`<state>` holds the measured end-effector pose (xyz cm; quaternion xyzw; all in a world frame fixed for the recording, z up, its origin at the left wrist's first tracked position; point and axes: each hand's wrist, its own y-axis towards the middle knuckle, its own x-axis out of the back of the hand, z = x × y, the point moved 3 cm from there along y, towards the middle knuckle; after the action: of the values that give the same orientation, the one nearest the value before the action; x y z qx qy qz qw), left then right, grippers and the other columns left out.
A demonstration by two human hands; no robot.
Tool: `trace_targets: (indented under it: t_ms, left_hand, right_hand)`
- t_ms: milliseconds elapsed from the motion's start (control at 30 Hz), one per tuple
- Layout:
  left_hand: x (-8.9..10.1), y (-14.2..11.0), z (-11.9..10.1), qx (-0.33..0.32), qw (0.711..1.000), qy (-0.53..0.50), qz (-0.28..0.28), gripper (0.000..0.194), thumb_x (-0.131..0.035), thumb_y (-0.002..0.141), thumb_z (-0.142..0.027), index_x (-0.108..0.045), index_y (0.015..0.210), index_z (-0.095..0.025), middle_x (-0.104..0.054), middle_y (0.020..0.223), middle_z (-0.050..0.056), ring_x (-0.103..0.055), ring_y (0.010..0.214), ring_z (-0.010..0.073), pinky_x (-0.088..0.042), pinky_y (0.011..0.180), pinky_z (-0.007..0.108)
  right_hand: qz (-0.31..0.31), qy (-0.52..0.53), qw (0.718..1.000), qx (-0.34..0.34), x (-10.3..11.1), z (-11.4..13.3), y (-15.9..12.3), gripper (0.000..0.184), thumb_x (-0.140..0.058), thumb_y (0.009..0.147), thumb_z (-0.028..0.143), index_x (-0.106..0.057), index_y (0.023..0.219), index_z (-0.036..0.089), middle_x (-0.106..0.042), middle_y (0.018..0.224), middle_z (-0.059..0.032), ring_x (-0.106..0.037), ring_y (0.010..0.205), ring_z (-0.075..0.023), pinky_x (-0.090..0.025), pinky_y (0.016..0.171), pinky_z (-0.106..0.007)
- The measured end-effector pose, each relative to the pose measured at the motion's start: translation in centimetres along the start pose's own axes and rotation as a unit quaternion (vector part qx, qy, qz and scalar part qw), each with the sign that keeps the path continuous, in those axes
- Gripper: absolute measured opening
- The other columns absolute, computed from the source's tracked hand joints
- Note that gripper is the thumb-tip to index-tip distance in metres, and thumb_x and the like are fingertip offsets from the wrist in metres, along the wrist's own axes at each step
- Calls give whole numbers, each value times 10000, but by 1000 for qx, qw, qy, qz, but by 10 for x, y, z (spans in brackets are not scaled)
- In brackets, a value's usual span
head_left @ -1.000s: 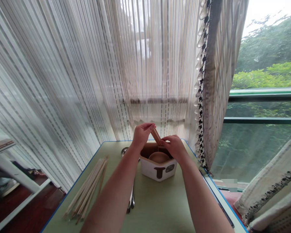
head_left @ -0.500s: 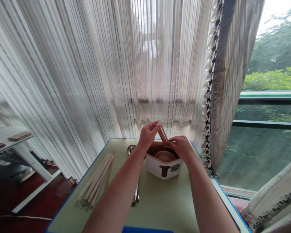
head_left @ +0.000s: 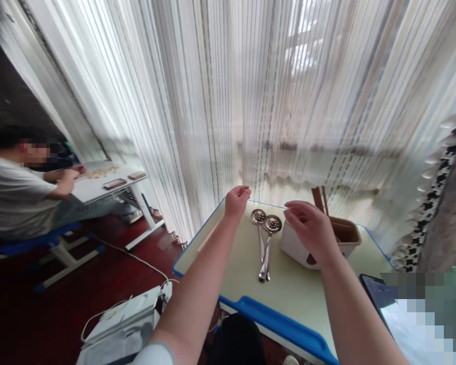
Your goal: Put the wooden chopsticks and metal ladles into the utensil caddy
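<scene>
My left hand (head_left: 237, 202) is raised above the far left of the table, fingers curled together; whatever they may pinch is hidden. My right hand (head_left: 310, 227) hangs over the near left side of a white utensil box (head_left: 294, 246), its fingers stretched and nothing seen in them. Brown chopsticks (head_left: 319, 199) stick up out of the box behind that hand. Left of the box, two slotted metal ladles (head_left: 266, 238) lie with their handles crossing. Beside my left forearm, a bit of pale sticks (head_left: 208, 238) shows; the forearm covers the rest.
The table (head_left: 289, 299) has a blue raised front edge (head_left: 285, 324). A dark-screened device (head_left: 376, 289) lies at its right side. Striped curtains (head_left: 197, 101) hang behind. At left, another person (head_left: 19, 187) sits at a white table (head_left: 95, 190) with small pieces. A cable (head_left: 137, 261) crosses the floor.
The view has swung left. My right hand has let go of the brown chopsticks, which now stand in the box. Both hands have come away from them, the left one further left.
</scene>
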<state>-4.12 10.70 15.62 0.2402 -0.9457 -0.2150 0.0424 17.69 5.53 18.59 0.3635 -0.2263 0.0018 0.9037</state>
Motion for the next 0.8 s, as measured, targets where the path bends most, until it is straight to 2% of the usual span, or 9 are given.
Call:
trace_targets:
  t_ms: [100,200,300,367,467,633,800]
  left_hand:
    - [39,-7,23,52,997,46,-40,263,-593,699,-320,-640,895,-150,-665,770,52,-604,641,129,-458,599,254]
    - [72,-23,44,93,990,73,-71,236,-596,692,-291,-642,873,-146,-665,759,52,-599,628,130,-459,605,262]
    - [97,-41,59,104,987,85,-91,227,-588,702,-279,-639,877,-143,-666,754,49,-600,636,129,-469,647,278]
    - [106,-53,66,100,987,83,-93,237,-572,725,-283,-631,908,-144,-665,762,49,-605,660,129,-475,667,281]
    - [111,-67,71,84,991,63,-80,264,-544,762,-304,-614,957,-141,-663,781,60,-611,695,136,-485,669,279]
    - [113,-86,72,25,993,82,-83,306,-505,801,-355,-599,1009,-151,-662,859,80,-617,780,164,-488,748,317]
    - [114,-100,68,0,989,112,-100,353,-498,808,-386,-598,1046,-144,-661,893,109,-623,810,196,-490,768,331]
  right_hand:
    - [92,25,995,-35,-54,9,-8,266,-546,756,367,-659,916,186,-664,852,-66,-612,697,-163,-484,655,-289]
    - [175,-3,983,-58,-106,3,-21,261,-540,747,343,-676,907,187,-671,801,-54,-616,695,-166,-470,668,-290]
    - [238,-49,969,-38,-146,-7,-37,234,-530,744,287,-688,891,197,-667,816,-50,-609,697,-161,-458,692,-292]
    - [269,-66,961,-20,-164,-12,-48,228,-526,745,255,-690,895,207,-660,850,-52,-604,708,-160,-455,697,-289]
    - [303,-74,950,4,-180,-17,-61,255,-505,763,217,-684,944,212,-648,936,-69,-606,767,-170,-449,738,-292]
    - [346,-85,932,63,-189,-18,-73,319,-447,805,189,-658,1042,217,-629,1015,-86,-582,910,-187,-411,841,-296]
    - [355,-130,922,77,-192,-19,-74,273,-443,822,240,-707,850,174,-646,886,-100,-584,841,-198,-415,809,-299]
